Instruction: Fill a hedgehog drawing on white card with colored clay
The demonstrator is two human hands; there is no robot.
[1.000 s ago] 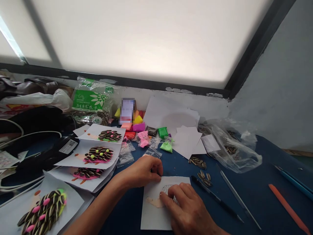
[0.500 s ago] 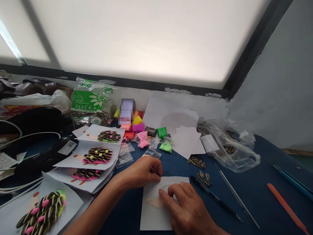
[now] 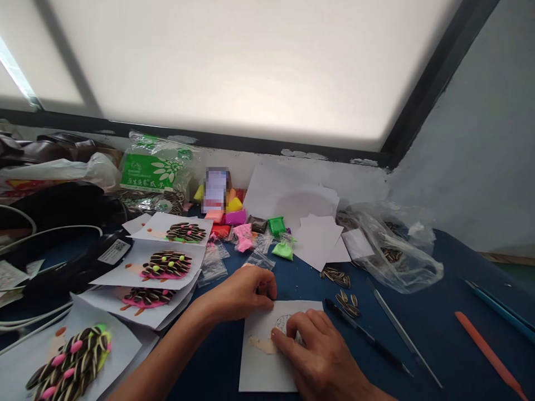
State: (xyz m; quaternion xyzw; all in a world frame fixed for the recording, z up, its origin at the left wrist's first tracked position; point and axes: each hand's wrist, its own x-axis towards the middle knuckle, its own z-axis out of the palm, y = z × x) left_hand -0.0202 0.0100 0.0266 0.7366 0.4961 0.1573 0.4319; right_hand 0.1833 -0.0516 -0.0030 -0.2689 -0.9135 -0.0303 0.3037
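Note:
A small white sheet of paper (image 3: 263,373) lies in front of me, carrying a flat peach clay patch (image 3: 261,344) and a pen-drawn, scribbled outline (image 3: 283,323) partly covered by my fingers. My left hand (image 3: 251,289) has its fingers curled at the sheet's far left corner, with the thumb against the paper's edge. Over the sheet's right half lies my right hand (image 3: 321,351), its index fingertip pressed down at the right end of the peach clay. Its other fingers are bent and apart, and what lies beneath the palm is hidden.
Finished cards with sunflower-seed hedgehogs (image 3: 167,264) are stacked at left. Colored clay packets (image 3: 242,236) and blank papers (image 3: 317,242) sit behind. To the right are loose sunflower seeds (image 3: 346,303), a black pen (image 3: 368,337), a craft knife (image 3: 403,328) and an orange strip tool (image 3: 487,351).
My right index finger has shifted very slightly, and a little more of the scribbled outline shows. My left hand stays in place.

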